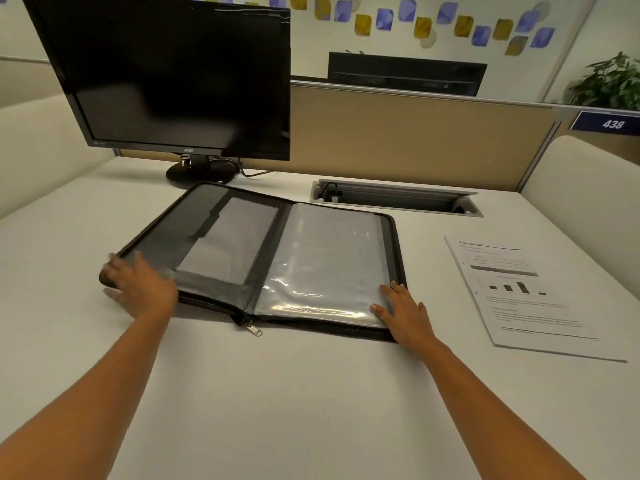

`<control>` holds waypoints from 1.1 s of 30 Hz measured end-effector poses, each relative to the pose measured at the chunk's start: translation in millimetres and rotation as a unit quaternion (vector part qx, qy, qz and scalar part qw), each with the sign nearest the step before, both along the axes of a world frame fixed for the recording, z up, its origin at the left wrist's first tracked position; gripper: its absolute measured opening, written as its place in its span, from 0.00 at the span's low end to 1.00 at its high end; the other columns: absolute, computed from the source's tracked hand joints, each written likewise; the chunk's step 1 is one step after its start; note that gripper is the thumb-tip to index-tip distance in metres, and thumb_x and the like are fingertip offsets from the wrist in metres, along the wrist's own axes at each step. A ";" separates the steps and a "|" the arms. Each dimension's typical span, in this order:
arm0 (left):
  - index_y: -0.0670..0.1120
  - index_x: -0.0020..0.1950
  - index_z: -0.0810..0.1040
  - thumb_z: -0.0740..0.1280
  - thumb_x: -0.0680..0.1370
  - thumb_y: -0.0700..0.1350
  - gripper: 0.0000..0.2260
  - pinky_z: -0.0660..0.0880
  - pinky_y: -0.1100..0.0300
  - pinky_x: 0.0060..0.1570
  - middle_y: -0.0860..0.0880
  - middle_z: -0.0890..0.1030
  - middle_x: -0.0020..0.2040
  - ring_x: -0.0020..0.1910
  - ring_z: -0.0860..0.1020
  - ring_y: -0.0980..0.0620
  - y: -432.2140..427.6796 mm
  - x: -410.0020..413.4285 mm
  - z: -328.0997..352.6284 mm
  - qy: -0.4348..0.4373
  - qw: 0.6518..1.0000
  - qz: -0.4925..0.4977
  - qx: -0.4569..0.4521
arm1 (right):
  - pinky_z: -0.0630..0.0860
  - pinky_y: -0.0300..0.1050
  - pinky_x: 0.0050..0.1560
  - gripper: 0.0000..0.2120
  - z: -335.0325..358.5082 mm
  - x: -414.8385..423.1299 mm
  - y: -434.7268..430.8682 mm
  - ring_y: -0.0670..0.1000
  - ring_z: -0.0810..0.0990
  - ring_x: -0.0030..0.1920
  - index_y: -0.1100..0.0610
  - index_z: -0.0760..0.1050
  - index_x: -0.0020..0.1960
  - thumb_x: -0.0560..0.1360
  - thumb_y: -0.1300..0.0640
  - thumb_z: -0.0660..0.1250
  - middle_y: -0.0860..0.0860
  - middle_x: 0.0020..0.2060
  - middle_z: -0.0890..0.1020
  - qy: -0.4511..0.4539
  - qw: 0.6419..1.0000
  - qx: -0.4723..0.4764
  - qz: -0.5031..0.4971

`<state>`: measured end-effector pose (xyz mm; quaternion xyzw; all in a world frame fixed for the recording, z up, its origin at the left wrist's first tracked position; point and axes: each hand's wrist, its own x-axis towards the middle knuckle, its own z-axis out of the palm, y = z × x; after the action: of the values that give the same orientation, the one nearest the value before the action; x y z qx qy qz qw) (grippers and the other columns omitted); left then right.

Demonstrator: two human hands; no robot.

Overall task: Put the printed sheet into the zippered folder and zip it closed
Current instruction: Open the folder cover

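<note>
black zippered folder (256,258) lay opened flat on the white desk (277,393), clear plastic sleeves (325,265) on its right half, a mesh and window pocket on the left half. left hand (142,289) was spread flat on the folder's near-left corner, blurred, grasping nothing. right hand (405,313) was flat on the near-right corner of the sleeves, fingers released, nothing held. white printed sheet with a bar chart (530,296) lay on the desk to the right, well apart from the folder, untouched. metal zipper pull (254,329) hung at the spine on the near edge.

my read: step in hand was settling the folder open before fetching the sheet. to do it well: keep the left hand pinning the cover so it doesn't flop shut, send the right hand for the sheet, lift it by a near edge, then feed it square into a sleeve opening; which side the sleeves opened on wasn't clear. keep paper corners off the zipper track before zipping.
</note>
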<state>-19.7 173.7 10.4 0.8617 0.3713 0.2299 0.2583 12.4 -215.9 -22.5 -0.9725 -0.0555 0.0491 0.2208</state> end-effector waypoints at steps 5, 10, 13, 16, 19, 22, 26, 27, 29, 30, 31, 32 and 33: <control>0.42 0.73 0.61 0.57 0.80 0.48 0.22 0.46 0.39 0.71 0.40 0.57 0.75 0.75 0.51 0.42 -4.0 0.1 -17.7 0.162 0.961 -0.201 0.094 | 0.45 0.59 0.73 0.20 -3.9 -7.5 -9.2 0.50 0.49 0.75 0.48 0.53 0.73 0.81 0.51 0.47 0.50 0.75 0.54 -0.037 0.999 -0.007 0.006; 0.43 0.65 0.71 0.58 0.79 0.49 0.17 0.57 0.39 0.68 0.42 0.72 0.67 0.67 0.68 0.42 -17.5 -5.8 -16.9 0.169 0.959 -0.190 0.124 | 0.47 0.55 0.74 0.20 -3.2 -8.8 -22.0 0.51 0.50 0.75 0.49 0.54 0.73 0.81 0.53 0.46 0.51 0.75 0.55 -0.039 0.999 -0.006 0.006; 0.42 0.50 0.78 0.60 0.78 0.48 0.12 0.68 0.48 0.55 0.43 0.81 0.47 0.48 0.78 0.42 -31.8 -9.0 -11.2 0.149 0.959 -0.162 0.177 | 0.48 0.54 0.74 0.20 -1.5 -13.8 -37.4 0.51 0.52 0.75 0.50 0.56 0.72 0.81 0.54 0.47 0.51 0.75 0.57 -0.037 0.999 0.007 0.006; 0.41 0.33 0.76 0.60 0.78 0.50 0.17 0.67 0.59 0.33 0.45 0.75 0.30 0.31 0.75 0.44 -35.8 -8.2 -2.9 0.148 0.952 -0.159 0.214 | 0.51 0.54 0.74 0.19 0.3 -22.6 -57.3 0.50 0.54 0.75 0.49 0.60 0.71 0.81 0.55 0.48 0.51 0.74 0.59 -0.042 0.999 0.022 -0.003; 0.42 0.29 0.72 0.60 0.77 0.54 0.21 0.65 0.62 0.30 0.47 0.71 0.26 0.27 0.71 0.47 -36.2 -1.8 9.5 0.180 0.942 -0.169 0.229 | 0.55 0.54 0.74 0.18 3.2 -32.2 -74.3 0.50 0.57 0.74 0.49 0.63 0.69 0.80 0.56 0.50 0.51 0.73 0.62 -0.049 0.998 0.029 -0.012; 0.43 0.31 0.71 0.61 0.76 0.57 0.20 0.65 0.61 0.31 0.47 0.70 0.28 0.29 0.72 0.47 -42.5 7.8 18.9 0.224 0.932 -0.178 0.225 | 0.56 0.54 0.74 0.18 6.4 -39.3 -82.7 0.50 0.59 0.73 0.50 0.65 0.69 0.80 0.58 0.51 0.51 0.72 0.64 -0.052 0.998 0.029 -0.020; 0.44 0.31 0.71 0.62 0.75 0.57 0.20 0.62 0.63 0.29 0.47 0.72 0.29 0.28 0.71 0.49 -56.1 14.0 24.6 0.227 0.924 -0.196 0.237 | 0.58 0.51 0.73 0.17 9.3 -42.9 -81.9 0.51 0.60 0.73 0.51 0.67 0.68 0.80 0.58 0.53 0.52 0.71 0.65 -0.063 0.996 0.050 -0.027; 0.43 0.32 0.74 0.62 0.75 0.57 0.20 0.64 0.63 0.29 0.46 0.73 0.29 0.29 0.73 0.47 -61.0 15.2 25.9 0.210 0.927 -0.206 0.230 | 0.59 0.50 0.72 0.17 9.5 -42.8 -80.6 0.51 0.61 0.72 0.52 0.68 0.67 0.80 0.58 0.54 0.52 0.71 0.66 -0.067 0.995 0.060 -0.031; 0.41 0.35 0.79 0.63 0.76 0.55 0.20 0.70 0.60 0.32 0.44 0.79 0.31 0.31 0.78 0.44 -75.1 19.2 29.2 0.172 0.938 -0.242 0.176 | 0.61 0.47 0.70 0.16 10.3 -41.2 -78.1 0.53 0.64 0.71 0.55 0.70 0.65 0.79 0.59 0.55 0.54 0.69 0.69 -0.076 0.992 0.084 -0.047; 0.40 0.37 0.80 0.63 0.76 0.54 0.19 0.73 0.59 0.34 0.43 0.81 0.32 0.32 0.79 0.44 -85.6 21.2 31.1 0.157 0.941 -0.266 0.138 | 0.62 0.45 0.69 0.15 11.0 -39.9 -77.4 0.53 0.67 0.69 0.56 0.71 0.64 0.79 0.59 0.56 0.55 0.68 0.71 -0.082 0.990 0.097 -0.059; 0.40 0.38 0.80 0.63 0.76 0.54 0.18 0.74 0.58 0.35 0.42 0.81 0.33 0.32 0.79 0.45 -97.4 22.7 32.6 0.144 0.941 -0.289 0.102 | 0.63 0.43 0.67 0.15 11.9 -38.2 -76.8 0.54 0.70 0.67 0.58 0.72 0.63 0.78 0.59 0.58 0.55 0.66 0.73 -0.091 0.987 0.110 -0.072; 0.40 0.39 0.80 0.63 0.77 0.53 0.17 0.74 0.58 0.36 0.43 0.81 0.33 0.32 0.78 0.46 -112.6 25.0 33.9 0.131 0.937 -0.314 0.075 | 0.64 0.41 0.64 0.14 13.6 -35.8 -78.7 0.54 0.73 0.64 0.59 0.74 0.61 0.78 0.59 0.59 0.56 0.63 0.76 -0.102 0.983 0.121 -0.089; 0.39 0.40 0.80 0.63 0.77 0.52 0.17 0.74 0.57 0.37 0.43 0.80 0.33 0.33 0.78 0.46 -129.7 27.8 34.8 0.120 0.932 -0.339 0.055 | 0.65 0.40 0.61 0.13 15.6 -33.2 -81.6 0.55 0.74 0.61 0.60 0.75 0.60 0.77 0.60 0.60 0.57 0.61 0.77 -0.112 0.979 0.132 -0.106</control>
<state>8.1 44.1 45.2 0.9703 0.0725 0.0434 0.2266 -20.9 -297.5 -6.9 -0.9344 0.0176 -0.0915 0.3439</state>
